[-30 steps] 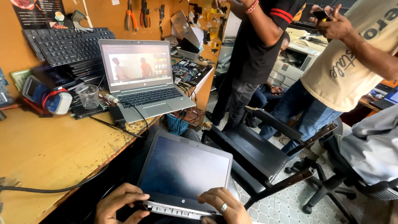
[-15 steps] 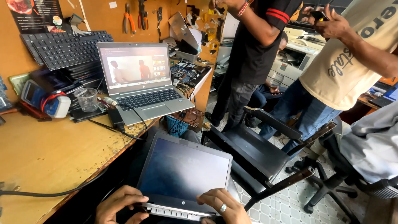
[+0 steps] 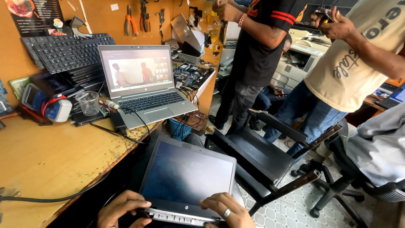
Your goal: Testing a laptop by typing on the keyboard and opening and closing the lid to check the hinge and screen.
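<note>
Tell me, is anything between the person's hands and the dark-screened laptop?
Nothing visible: the left hand and the right hand already rest on the lower edge of the laptop, with nothing in between.

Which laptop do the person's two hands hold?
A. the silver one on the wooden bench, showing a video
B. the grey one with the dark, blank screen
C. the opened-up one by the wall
B: the left hand and the ringed right hand grip the lower edge of the grey laptop with the dark screen.
</note>
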